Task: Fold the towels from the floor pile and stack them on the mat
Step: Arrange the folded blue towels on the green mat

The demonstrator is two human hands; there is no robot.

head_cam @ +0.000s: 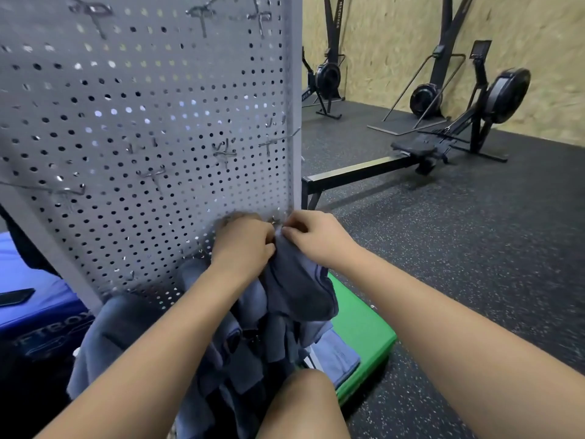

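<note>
Pinching the top edge of a blue-grey towel [299, 280], we hold our left hand [242, 245] and right hand [313, 239] close together, nearly touching, with fingers and thumbs curled into the cloth. The towel hangs down from our grip in loose folds, lifted in front of the lower corner of a grey pegboard panel [158, 122] with wire hooks [224, 152] on it. Below our left forearm lies the crumpled towel pile [120, 337], the same blue-grey, at the foot of the panel. To the right of it sits the green mat [364, 331] on the speckled black floor [474, 248], and a paler blue towel [342, 356] lies flat on the mat's near end, its edge partly hidden by the hanging cloth. Our bare knee [304, 403] rises at the bottom of the view, just beside the mat. A blue box [38, 312] stands at the far left. Rowing machines [443, 144] stand well apart from us along the chipboard wall [395, 42].
</note>
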